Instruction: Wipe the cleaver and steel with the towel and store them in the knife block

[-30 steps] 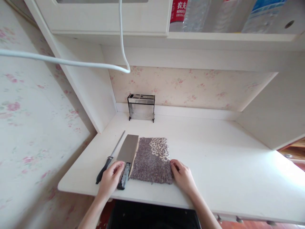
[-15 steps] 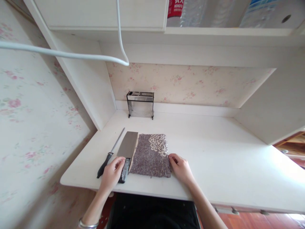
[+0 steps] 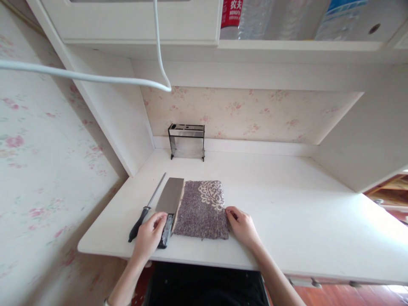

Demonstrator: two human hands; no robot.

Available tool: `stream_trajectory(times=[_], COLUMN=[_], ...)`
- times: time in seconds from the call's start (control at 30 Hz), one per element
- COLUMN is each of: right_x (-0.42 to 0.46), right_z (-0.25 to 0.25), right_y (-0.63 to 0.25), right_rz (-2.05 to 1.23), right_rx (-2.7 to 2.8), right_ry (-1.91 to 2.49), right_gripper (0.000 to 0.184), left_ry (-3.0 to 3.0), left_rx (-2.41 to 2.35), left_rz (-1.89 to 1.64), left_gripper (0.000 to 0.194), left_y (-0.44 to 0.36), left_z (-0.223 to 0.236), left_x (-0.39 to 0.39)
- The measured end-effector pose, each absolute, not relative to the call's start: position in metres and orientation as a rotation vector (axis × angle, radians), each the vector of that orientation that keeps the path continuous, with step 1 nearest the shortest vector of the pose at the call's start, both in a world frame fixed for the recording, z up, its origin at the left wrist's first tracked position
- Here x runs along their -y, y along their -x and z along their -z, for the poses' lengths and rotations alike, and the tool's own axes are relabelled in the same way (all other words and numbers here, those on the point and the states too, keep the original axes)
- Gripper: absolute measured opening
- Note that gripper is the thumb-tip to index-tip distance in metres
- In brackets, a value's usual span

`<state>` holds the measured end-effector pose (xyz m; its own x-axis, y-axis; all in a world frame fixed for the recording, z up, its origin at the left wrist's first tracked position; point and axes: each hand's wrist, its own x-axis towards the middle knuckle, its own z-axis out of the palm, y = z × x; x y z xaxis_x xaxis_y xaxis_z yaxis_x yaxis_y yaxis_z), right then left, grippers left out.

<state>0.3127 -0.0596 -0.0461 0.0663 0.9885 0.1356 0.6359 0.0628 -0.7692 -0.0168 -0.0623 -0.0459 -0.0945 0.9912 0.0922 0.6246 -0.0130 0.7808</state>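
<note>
A cleaver [image 3: 171, 196] lies flat on the white desk, its broad grey blade pointing away and its black handle [image 3: 165, 233] towards the front edge. My left hand [image 3: 149, 231] rests just left of that handle, fingers curled together, with nothing visible in them. Left of the blade, a sharpening steel [image 3: 143, 216] with a black grip lies at a slant, partly beside my left hand. A folded purple-grey cloth [image 3: 199, 214] with a cream pattern sits right of the cleaver. At its right edge, my right hand [image 3: 241, 223] rests with closed fingers, the fingertips touching or nearly touching the cloth.
A knife block [image 3: 186, 131] with clear sides and black feet stands at the back of the desk [image 3: 270, 204]. A white cable [image 3: 95, 78] hangs across the upper left. Bottles [image 3: 232, 15] stand on the shelf above. A side panel [image 3: 95, 93] bounds the left.
The view has tilted up slightly. Both hands, the cleaver, the sharpening steel and the cloth keep their places on the desk.
</note>
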Motion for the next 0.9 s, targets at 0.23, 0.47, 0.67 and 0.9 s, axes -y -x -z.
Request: stream_trajectory(times=[0.23, 0.47, 0.67, 0.9], right_x=[0.0594, 0.0596, 0.0595, 0.0595], right_z=[0.0462, 0.0445, 0.0447, 0.0455], right_y=[-0.3118, -0.3116, -0.3116, -0.3118], right_rz=[-0.636, -0.639, -0.647, -0.631], right_rx=[1.654, 1.661, 1.671, 1.670], right_ry=[1.636, 1.628, 1.637, 1.643], right_gripper=[0.028, 0.027, 0.028, 0.028], left_ry=[-1.694, -1.717, -1.713, -1.724], left_rx=[-1.771, -1.754, -1.753, -1.760], left_rz=[-0.951, -0.963, -0.974, -0.938], left_gripper=[0.036, 0.035, 0.035, 0.035], left_y=[0.0177, 0.0176, 0.0184, 0.0186], left_z=[0.0482, 0.0463, 0.0497, 0.0505], left_x=[0.0605, 0.0620, 0.0607, 0.0605])
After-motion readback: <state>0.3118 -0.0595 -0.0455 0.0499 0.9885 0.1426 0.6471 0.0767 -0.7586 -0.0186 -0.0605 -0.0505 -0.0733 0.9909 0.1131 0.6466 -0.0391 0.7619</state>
